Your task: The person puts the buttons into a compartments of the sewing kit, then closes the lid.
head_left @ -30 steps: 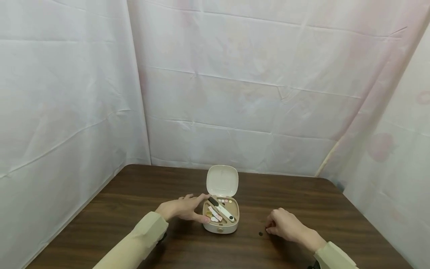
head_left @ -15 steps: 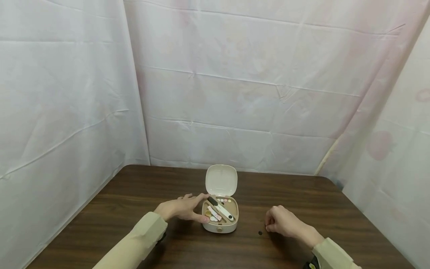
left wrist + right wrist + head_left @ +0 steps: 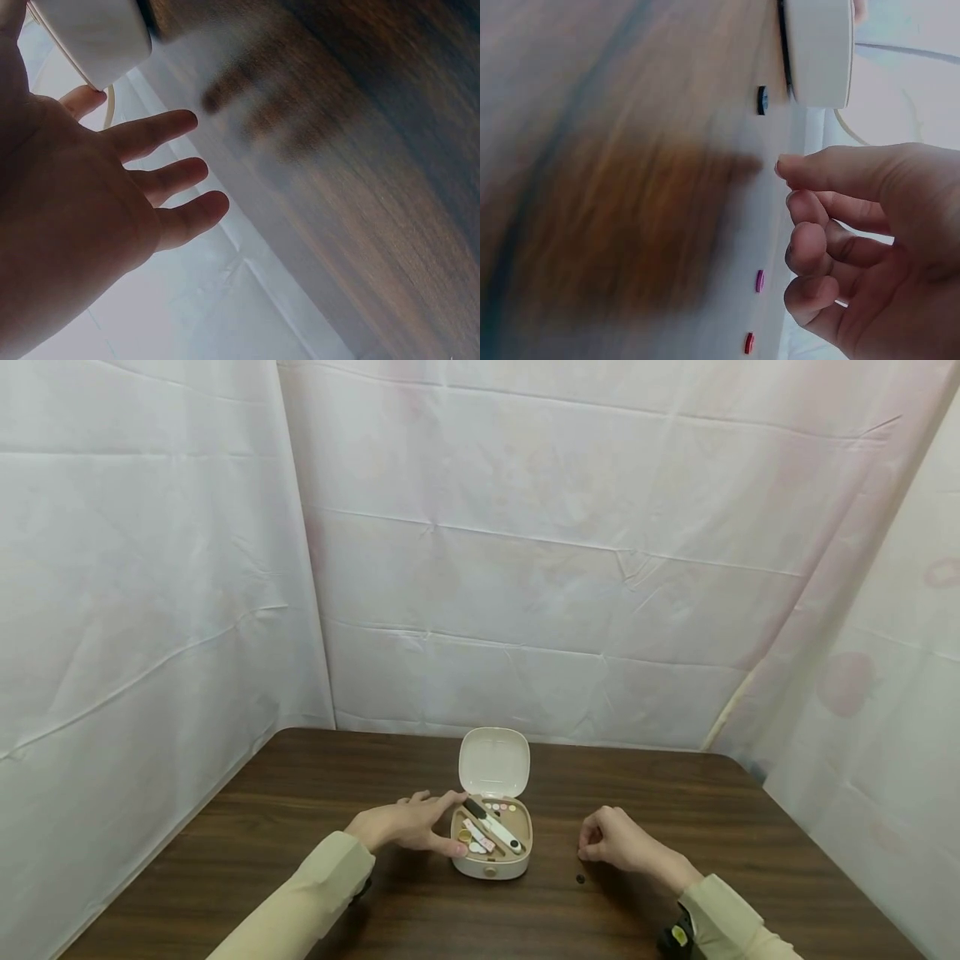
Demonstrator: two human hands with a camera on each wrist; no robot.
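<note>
A small cream box (image 3: 491, 865) stands open on the brown table (image 3: 300, 793), its lid (image 3: 494, 763) upright behind it. Inside lie a black-tipped white stick (image 3: 495, 828) and several small coloured pieces. My left hand (image 3: 408, 824) rests against the box's left side, fingers straight and spread (image 3: 161, 180). My right hand (image 3: 611, 843) hovers right of the box with curled fingers (image 3: 832, 225); nothing shows between them. A tiny dark button (image 3: 580, 878) lies on the table just below that hand, and shows near the box (image 3: 817, 52) as the dark button (image 3: 762, 100).
White cloth walls (image 3: 525, 568) close the table in on three sides. In the right wrist view a magenta button (image 3: 759, 280) and a red button (image 3: 748, 343) lie on the table near my right hand. Bare wood stretches left and right of the box.
My right hand has lifted off the table and moved a little left and up, toward the box. The dark button stays where it was. The left hand has not moved.
</note>
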